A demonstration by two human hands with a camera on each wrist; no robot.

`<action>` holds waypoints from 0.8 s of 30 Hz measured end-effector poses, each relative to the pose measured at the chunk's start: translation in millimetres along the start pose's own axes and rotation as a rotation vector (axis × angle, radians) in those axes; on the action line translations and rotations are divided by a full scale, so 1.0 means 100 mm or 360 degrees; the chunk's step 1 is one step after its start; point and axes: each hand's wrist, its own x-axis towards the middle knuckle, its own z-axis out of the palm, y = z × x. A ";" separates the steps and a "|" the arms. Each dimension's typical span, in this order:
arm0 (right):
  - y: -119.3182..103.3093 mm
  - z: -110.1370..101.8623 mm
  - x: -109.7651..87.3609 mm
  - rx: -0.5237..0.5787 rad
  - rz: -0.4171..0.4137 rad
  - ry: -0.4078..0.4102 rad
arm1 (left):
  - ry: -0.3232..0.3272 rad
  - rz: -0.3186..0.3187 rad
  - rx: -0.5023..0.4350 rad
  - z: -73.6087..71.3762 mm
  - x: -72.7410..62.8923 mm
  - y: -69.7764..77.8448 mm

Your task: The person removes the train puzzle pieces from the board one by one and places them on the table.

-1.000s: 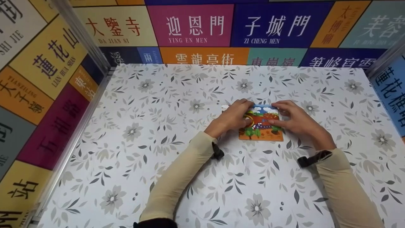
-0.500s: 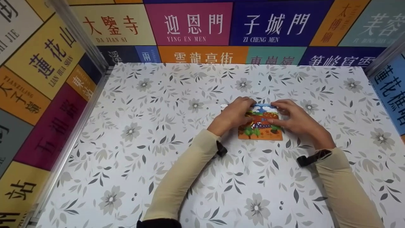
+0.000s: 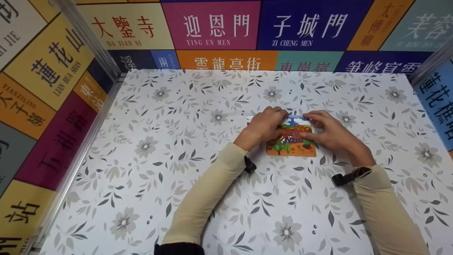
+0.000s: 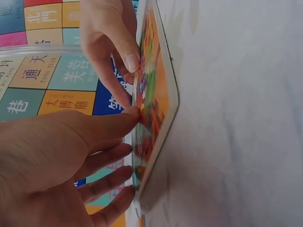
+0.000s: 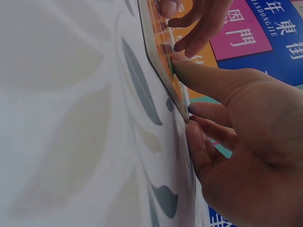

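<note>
A small, thin picture board (image 3: pixel 295 148) lies on the table, printed with a blue train, green trees, clouds and orange ground. My left hand (image 3: pixel 262 124) covers its left side. In the left wrist view the thumb (image 4: pixel 125 120) touches the picture while the other fingers spread loosely along it. At the right side, my right hand (image 3: pixel 330 131) holds the board's edge. In the right wrist view its thumb (image 5: pixel 189 71) rests on the face and the fingers sit at the edge. A white and brown sliver (image 3: pixel 250 119) shows left of my left hand; the rest is hidden.
A white cloth (image 3: pixel 159 184) with grey flowers and leaves covers the table. Colourful panels with large lettering (image 3: pixel 221 26) stand behind it and on both sides. A metal post (image 3: pixel 102 42) rises at the back left corner. Black straps (image 3: pixel 345 179) sit at both wrists.
My left hand has shifted slightly right and away from me over the board, covering the yellow curved shape seen earlier. My right hand and the board stay in place.
</note>
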 end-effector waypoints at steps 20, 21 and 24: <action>0.03 0.01 -0.02 0.0061 -0.0058 0.0025 | -0.0005 0.0036 -0.0033 -0.01 0.05 0.06; 0.03 0.01 -0.02 0.0062 -0.0056 0.0024 | -0.0010 0.0041 -0.0063 -0.01 0.05 0.05; 0.03 0.01 -0.02 0.0078 -0.0054 0.0024 | -0.0034 0.0050 -0.0161 0.00 0.06 0.04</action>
